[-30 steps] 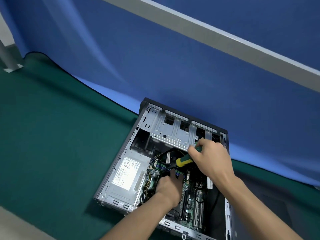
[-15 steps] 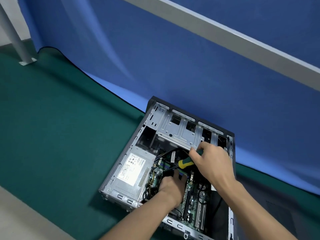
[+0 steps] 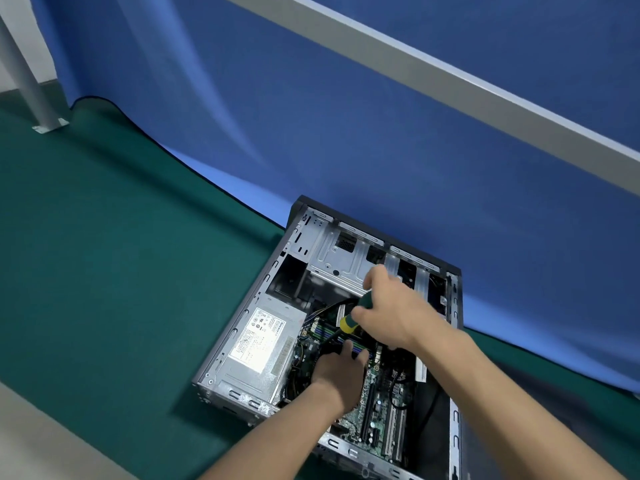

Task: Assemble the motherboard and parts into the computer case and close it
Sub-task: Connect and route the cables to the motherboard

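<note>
- Computer case (image 3: 239,327) lies on its side, open face up, on the green mat (image 3: 104,254), hard against the mat's far edge where the blue backdrop (image 3: 346,133) drapes down. Its long axis runs from the near edge up toward the backdrop.
- Power supply (image 3: 256,351) sits in the case's left half. It carries a white label (image 3: 261,339) with printed rows and marks; the writing is too small to read.
- Motherboard (image 3: 377,420) lies flat on the case floor, right of the power supply, with its long slots running along the case's long axis.
- Right hand (image 3: 394,313) grips a screwdriver (image 3: 351,318) by its green-and-yellow handle, fingers curled round it. The handle sticks out left of the fist; the dark shaft slants down and left into the board area. Tip hidden.
- Left hand (image 3: 341,374) reaches into the case just below the screwdriver, fingers bent down over a dark part on the board. Whether it holds anything, cannot tell.
- Metal drive cage (image 3: 343,261) fills the case's far end, just beyond the right hand.
- Grey beam (image 3: 450,88) crosses the backdrop diagonally; a grey post (image 3: 31,81) stands at the mat's far-left corner.
</note>
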`<act>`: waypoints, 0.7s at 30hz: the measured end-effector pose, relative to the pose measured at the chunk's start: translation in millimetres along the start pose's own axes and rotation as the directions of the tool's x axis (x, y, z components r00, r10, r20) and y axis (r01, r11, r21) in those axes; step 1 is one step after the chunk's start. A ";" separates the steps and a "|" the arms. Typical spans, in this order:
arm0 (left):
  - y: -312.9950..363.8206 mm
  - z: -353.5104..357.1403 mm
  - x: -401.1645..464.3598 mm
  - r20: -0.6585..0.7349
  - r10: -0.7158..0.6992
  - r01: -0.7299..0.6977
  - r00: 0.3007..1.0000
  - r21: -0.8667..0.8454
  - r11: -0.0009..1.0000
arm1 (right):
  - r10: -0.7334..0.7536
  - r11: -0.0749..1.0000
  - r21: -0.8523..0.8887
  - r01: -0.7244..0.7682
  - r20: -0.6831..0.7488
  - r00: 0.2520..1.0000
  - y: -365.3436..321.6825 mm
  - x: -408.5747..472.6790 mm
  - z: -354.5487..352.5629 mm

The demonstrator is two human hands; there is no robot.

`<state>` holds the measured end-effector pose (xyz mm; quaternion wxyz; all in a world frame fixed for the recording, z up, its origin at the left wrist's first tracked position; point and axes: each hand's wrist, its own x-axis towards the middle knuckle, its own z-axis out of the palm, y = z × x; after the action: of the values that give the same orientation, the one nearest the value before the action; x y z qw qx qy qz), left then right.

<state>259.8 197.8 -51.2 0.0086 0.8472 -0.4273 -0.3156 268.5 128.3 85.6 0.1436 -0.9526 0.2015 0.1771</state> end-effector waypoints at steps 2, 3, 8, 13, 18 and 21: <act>-1.5 0.0 -1.6 -0.033 0.015 -0.015 0.999 -0.009 1.000 | -0.076 0.997 0.002 0.076 0.013 0.997 -7.1 -2.7 1.0; -1.9 0.5 -1.8 -0.046 0.022 -0.022 0.999 -0.010 1.000 | -0.107 0.994 -0.031 0.106 -0.006 0.994 -9.9 -3.3 1.8; -2.0 3.4 -2.1 -0.104 0.012 -0.019 0.994 -0.065 0.998 | -0.014 0.960 -0.280 -0.021 -0.123 0.992 -21.6 -1.3 -2.5; -2.9 4.3 -2.6 -0.119 0.000 -0.013 0.993 -0.106 0.994 | 0.008 0.991 -0.137 -0.002 0.049 0.999 -26.0 -0.2 -4.8; -1.1 3.7 -1.3 -0.092 0.000 -0.006 0.996 -0.062 0.998 | -0.007 0.934 -0.357 -0.027 -0.093 0.996 -23.4 -3.9 -0.7; -0.7 2.2 -4.2 -0.099 0.004 -0.012 0.995 -0.073 0.997 | 0.010 0.978 -0.210 -0.002 0.034 0.999 -22.8 -4.0 -6.2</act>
<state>257.3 201.9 -51.0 0.0620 0.8592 -0.4179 -0.2887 276.7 147.4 97.3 0.0453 -0.9586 0.1819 0.2145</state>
